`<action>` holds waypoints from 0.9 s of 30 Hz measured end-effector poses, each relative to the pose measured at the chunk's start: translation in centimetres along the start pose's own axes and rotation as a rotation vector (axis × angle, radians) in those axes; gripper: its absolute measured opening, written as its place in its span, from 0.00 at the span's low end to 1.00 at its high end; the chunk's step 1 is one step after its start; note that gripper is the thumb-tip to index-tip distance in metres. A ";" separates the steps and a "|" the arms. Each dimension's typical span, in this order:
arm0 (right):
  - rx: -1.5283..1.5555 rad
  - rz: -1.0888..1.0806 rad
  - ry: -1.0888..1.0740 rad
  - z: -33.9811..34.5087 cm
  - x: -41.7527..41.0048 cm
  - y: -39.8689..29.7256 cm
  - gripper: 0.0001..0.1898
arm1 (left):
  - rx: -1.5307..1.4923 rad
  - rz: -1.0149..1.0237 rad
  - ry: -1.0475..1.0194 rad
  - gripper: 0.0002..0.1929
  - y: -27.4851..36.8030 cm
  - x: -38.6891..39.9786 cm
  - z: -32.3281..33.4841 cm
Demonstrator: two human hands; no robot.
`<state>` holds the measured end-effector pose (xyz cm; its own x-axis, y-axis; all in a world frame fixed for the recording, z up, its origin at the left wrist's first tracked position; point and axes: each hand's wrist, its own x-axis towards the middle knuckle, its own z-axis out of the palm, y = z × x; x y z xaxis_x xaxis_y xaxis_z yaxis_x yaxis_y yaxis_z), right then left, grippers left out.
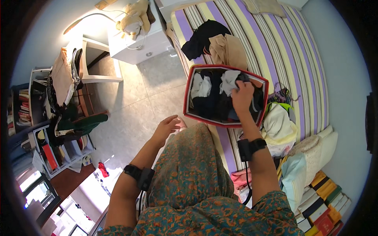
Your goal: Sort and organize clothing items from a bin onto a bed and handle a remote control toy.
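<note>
A red-rimmed box (186, 101) sits on the striped bed, holding dark clothing (203, 104) and small white cloth pieces. My right hand (243, 96) reaches into its right half, fingers bent down beside a crumpled white cloth (229, 81) and a dark grey cloth (242, 77). The fingertips are partly hidden, so whether they grip the grey cloth is unclear. My left hand (167, 126) hangs in the air left of the box, above my lap, with fingers apart and nothing in it. Beyond the box lie a beige garment (229, 50) and a black garment (206, 38).
Right of the box, white and yellow clothes (279, 125) are heaped on the bed (283, 59). Folded bedding (310, 153) and stacked boxes (322, 203) stand by the right wall. At left are a white chair (102, 78), a clothes-laden rack (63, 78) and a shelf unit (69, 157).
</note>
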<state>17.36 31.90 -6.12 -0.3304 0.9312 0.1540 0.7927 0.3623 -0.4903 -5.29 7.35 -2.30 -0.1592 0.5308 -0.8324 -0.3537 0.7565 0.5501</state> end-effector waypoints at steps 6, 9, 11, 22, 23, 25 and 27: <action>-0.014 -0.073 -0.427 5.7 -3.5 -2.1 0.26 | -0.027 -0.031 0.011 0.26 -0.9 -0.2 0.2; -0.155 -0.042 -0.790 6.0 -4.6 -5.1 0.35 | -0.086 -0.047 0.065 0.27 -2.5 -0.3 -0.7; -0.334 -0.135 -0.840 8.0 -5.5 -3.9 0.42 | -0.064 -0.064 0.060 0.26 -2.9 -0.1 -0.5; 0.019 -0.018 -0.538 8.6 -2.4 4.0 0.20 | -0.068 -0.041 0.038 0.26 -3.5 0.4 0.6; 0.070 0.003 -0.429 7.4 -2.1 4.5 0.21 | -0.073 -0.025 0.025 0.26 -3.2 0.4 0.8; 0.198 0.134 -0.306 4.8 -1.5 5.6 0.21 | -0.081 -0.003 0.006 0.26 -2.9 0.4 1.1; 0.166 0.101 -0.116 2.2 -1.2 6.5 0.20 | -0.086 0.000 -0.007 0.26 -2.8 0.5 1.5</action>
<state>21.81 33.06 -11.35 -0.3181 0.9481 0.0016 0.7325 0.2469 -0.6345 -3.01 6.08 -4.13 -0.1527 0.5338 -0.8317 -0.4311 0.7213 0.5421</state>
